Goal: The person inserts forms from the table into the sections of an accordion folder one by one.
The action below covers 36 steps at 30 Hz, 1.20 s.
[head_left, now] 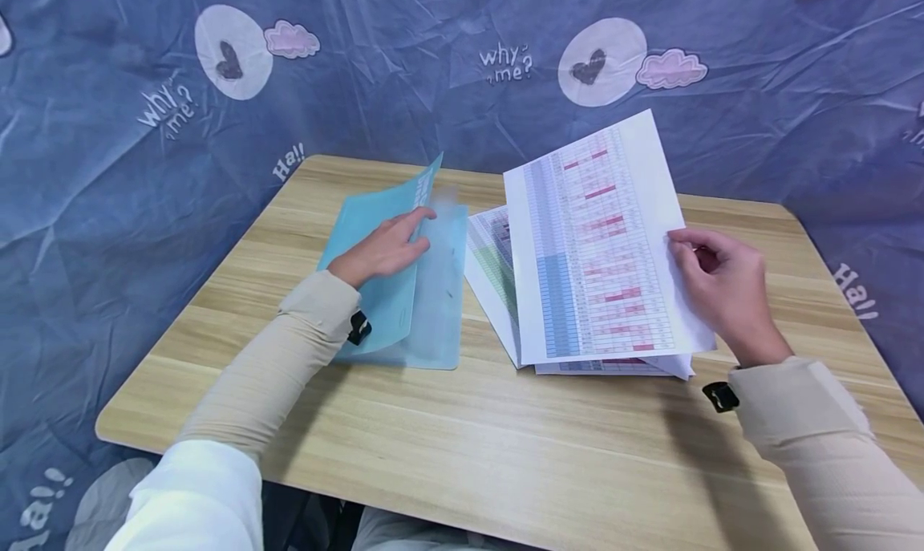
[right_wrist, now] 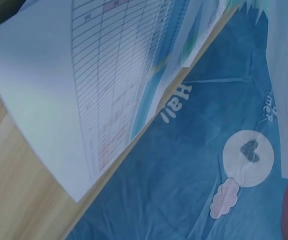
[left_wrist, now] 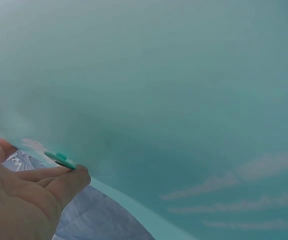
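Note:
My left hand [head_left: 390,245] reaches over a light blue plastic folder [head_left: 368,222] lying on the table, its cover lifted along the right side. Thumb and index finger are spread apart near the cover's free edge. In the left wrist view, fingertips touch a green snap button [left_wrist: 60,158] at that edge. On the right side, my right hand [head_left: 725,286] pinches the right edge of a printed sheet [head_left: 599,246] with a blue and red table on it. The sheet is tilted up over a loose pile of printed papers [head_left: 493,266], mostly hiding it.
A wooden table [head_left: 404,439] carries everything. Blue printed fabric [head_left: 411,70] hangs close behind the far edge and along both sides. The papers' left corners come close to the folder's translucent back panel [head_left: 440,318].

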Tool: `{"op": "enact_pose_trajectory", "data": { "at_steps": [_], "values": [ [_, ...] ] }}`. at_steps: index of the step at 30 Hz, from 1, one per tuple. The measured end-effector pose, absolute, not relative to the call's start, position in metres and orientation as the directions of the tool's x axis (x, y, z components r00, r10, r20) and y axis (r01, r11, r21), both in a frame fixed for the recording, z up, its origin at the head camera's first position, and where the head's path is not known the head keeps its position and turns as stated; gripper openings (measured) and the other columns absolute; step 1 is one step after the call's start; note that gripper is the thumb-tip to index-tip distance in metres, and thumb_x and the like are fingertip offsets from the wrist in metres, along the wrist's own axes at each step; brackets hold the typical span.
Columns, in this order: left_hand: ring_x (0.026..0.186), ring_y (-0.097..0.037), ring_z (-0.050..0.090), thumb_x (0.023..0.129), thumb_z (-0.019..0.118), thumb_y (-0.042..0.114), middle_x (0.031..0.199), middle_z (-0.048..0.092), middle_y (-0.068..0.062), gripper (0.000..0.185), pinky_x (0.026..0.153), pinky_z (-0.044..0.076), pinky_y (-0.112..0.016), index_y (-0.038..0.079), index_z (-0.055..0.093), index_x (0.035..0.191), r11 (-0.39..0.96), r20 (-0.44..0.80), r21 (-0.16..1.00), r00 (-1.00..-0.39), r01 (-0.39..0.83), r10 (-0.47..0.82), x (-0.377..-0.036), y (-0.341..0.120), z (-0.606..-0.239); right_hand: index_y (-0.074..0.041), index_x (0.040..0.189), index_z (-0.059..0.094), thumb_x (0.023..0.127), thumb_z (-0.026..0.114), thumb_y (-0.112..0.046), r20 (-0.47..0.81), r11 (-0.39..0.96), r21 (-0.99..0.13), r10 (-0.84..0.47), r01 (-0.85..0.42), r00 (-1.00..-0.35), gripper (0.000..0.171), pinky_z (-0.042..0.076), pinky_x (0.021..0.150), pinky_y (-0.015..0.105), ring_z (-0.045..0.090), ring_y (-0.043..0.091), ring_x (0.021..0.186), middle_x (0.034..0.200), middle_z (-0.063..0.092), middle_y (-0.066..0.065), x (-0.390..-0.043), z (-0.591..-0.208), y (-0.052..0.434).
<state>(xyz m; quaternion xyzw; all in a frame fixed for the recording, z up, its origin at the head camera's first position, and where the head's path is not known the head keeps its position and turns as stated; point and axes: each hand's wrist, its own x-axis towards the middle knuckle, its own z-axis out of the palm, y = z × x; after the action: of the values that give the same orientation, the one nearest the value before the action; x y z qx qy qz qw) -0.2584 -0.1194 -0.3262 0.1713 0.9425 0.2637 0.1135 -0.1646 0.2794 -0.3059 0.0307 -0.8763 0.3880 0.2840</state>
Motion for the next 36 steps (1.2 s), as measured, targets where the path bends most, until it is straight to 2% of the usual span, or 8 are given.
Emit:
{"op": "enact_pose_trajectory", "data": {
  "at_steps": [16,22,24,31,33,36],
  "values": [
    [0.139,-0.020,0.026,0.094,0.035,0.032,0.152,0.029,-0.001,0.051,0.109,0.027,-0.044,0.025,0.030,0.144,0.790,-0.103,0.541,-0.909,0.289,0.404,-0.259,-0.119,-0.326,0.002,0.099,0.072,0.087,0.061,-0.007,0.489,0.650,-0.704,0.151,-0.286,-0.859,0.019,0.037,0.053,0.008,0.047,-0.005,0.057,0.074,0.055,-0.028,-0.169,-0.308,0.266],
    [0.140,-0.020,0.025,0.095,0.035,0.031,0.152,0.029,-0.001,0.051,0.109,0.027,-0.044,0.024,0.030,0.145,0.788,-0.101,0.541,-0.908,0.293,0.407,-0.259,-0.121,-0.327,0.000,0.101,0.071,0.088,0.061,-0.012,0.418,0.636,-0.733,0.144,-0.240,-0.897,0.020,0.038,0.054,0.010,0.047,0.001,0.061,0.082,0.062,-0.008,-0.171,-0.309,0.256],
    [0.140,-0.020,0.025,0.095,0.035,0.032,0.152,0.029,-0.001,0.051,0.109,0.027,-0.044,0.024,0.030,0.145,0.788,-0.103,0.541,-0.907,0.292,0.407,-0.259,-0.122,-0.327,0.000,0.101,0.071,0.089,0.061,-0.013,0.396,0.623,-0.747,0.138,-0.231,-0.908,0.020,0.039,0.055,0.011,0.048,0.002,0.061,0.083,0.064,-0.006,-0.172,-0.310,0.254],
    [0.140,-0.021,0.025,0.095,0.035,0.032,0.152,0.029,-0.002,0.051,0.109,0.027,-0.044,0.025,0.030,0.145,0.788,-0.105,0.544,-0.908,0.289,0.406,-0.259,-0.123,-0.327,0.002,0.103,0.070,0.089,0.060,-0.012,0.368,0.579,-0.779,0.112,-0.240,-0.923,0.022,0.040,0.056,0.010,0.049,-0.001,0.062,0.075,0.058,-0.023,-0.176,-0.314,0.249],
    [0.140,-0.021,0.025,0.095,0.035,0.031,0.152,0.029,-0.002,0.051,0.109,0.027,-0.044,0.024,0.030,0.145,0.786,-0.107,0.548,-0.908,0.287,0.406,-0.258,-0.123,-0.326,0.001,0.103,0.070,0.090,0.061,-0.013,0.361,0.580,-0.780,0.114,-0.233,-0.926,0.021,0.040,0.057,0.010,0.049,-0.001,0.063,0.077,0.057,-0.024,-0.176,-0.315,0.246],
    [0.141,-0.021,0.024,0.095,0.035,0.031,0.153,0.028,-0.001,0.050,0.109,0.027,-0.044,0.024,0.030,0.145,0.788,-0.117,0.550,-0.909,0.277,0.401,-0.258,-0.121,-0.325,0.000,0.104,0.070,0.090,0.060,-0.013,0.352,0.590,-0.775,0.106,-0.226,-0.930,0.022,0.040,0.059,0.010,0.049,0.001,0.067,0.083,0.059,-0.018,-0.179,-0.315,0.246]
  ]
}}
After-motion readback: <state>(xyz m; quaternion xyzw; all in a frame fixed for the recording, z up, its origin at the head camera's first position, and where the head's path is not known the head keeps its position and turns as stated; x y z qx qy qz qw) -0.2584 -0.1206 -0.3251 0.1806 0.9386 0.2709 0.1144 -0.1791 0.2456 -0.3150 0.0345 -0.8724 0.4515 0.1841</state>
